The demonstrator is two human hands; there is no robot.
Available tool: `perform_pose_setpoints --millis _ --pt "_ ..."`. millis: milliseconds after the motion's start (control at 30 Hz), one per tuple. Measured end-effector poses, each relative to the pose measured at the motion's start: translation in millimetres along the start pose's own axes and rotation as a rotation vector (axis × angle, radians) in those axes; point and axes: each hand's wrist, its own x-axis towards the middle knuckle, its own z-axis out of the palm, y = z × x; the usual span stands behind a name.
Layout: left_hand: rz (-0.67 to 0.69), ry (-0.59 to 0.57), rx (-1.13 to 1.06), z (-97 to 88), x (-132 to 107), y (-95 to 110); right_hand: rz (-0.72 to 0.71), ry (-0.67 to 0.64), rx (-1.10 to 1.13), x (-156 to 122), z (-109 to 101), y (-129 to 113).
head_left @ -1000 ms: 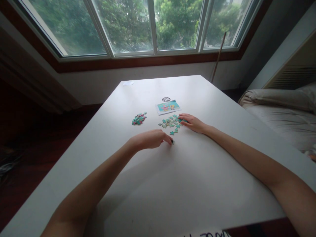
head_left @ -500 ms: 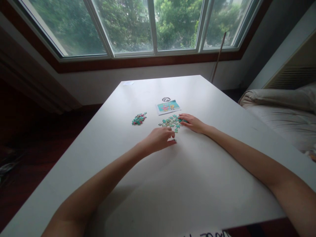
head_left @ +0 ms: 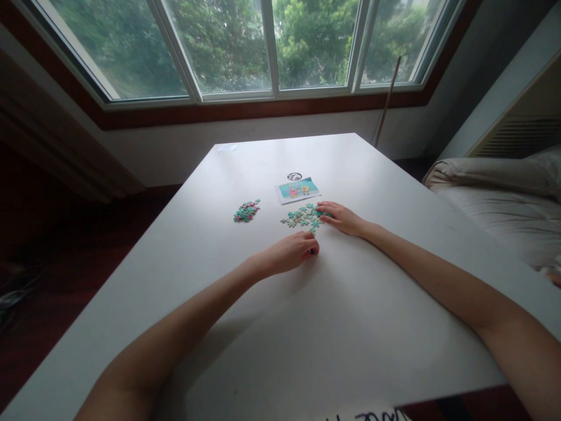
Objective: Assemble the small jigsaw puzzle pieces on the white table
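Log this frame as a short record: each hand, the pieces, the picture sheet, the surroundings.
Left hand: fingertips closed on a small dark item, mostly hidden
Right hand: laid with fingers over the right side of the spread pieces
Second heap: multicoloured puzzle pieces, left of the spread
Picture sheet: lying beyond the spread
Surface: white table
Background: window with greenery outside; stick leaning at right

the left hand [head_left: 290, 252] mostly hides a dark piece [head_left: 312, 251]; the right hand [head_left: 342, 218] covers part of a pile [head_left: 302, 216]. window [head_left: 232, 47], sofa [head_left: 491, 207] and lettering [head_left: 372, 417] are cut by edges. the round thing [head_left: 295, 176] is too small to identify.
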Motion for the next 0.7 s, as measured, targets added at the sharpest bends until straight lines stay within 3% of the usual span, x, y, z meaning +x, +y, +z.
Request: perform_pose_setpoints --millis 267,400,533,700 --pt "0.042 0.008 -0.087 -2.8 -1 -6 0.053 0.003 0.091 0 -1 0" --pt "0.044 0.108 -0.062 1.0 -3 -12 0.243 0.071 0.396 2 -2 3" --pt "0.088 0.062 0.028 8.2 -3 -21 0.364 0.177 0.706 4 -7 6" --pt "-0.009 0.041 0.094 15.8 -4 -34 0.381 0.264 0.741 5 -6 9"
